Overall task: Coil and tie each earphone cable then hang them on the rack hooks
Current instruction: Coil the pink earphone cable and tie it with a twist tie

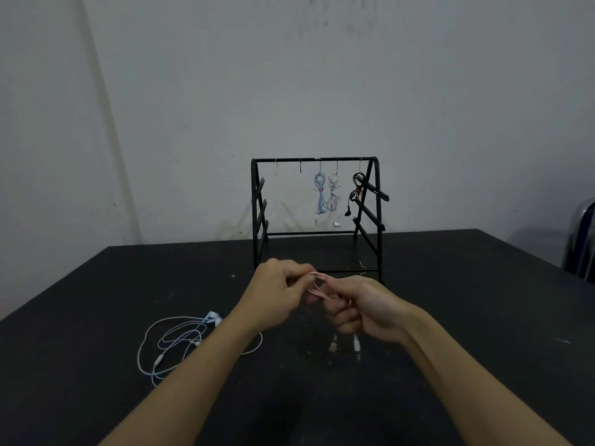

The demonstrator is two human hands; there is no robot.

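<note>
Both hands pinch the pink cable: left hand and right hand curled close together, likely keeping its loops bunched for tying. Beyond them, the rack has free hooks; the blue earphones lie loose left of the left hand.

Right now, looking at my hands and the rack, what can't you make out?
Head view only:
- Pink earphone cable: mostly hidden inside the left hand and right hand; whether it is tied is unclear.
- Empty hooks on the rack: too small to see their shape.
- Chair: cut off by the right edge.

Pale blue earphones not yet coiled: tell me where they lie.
In the head view, the pale blue earphones lie loose on the black table, left of the left hand, partly under that forearm.
</note>
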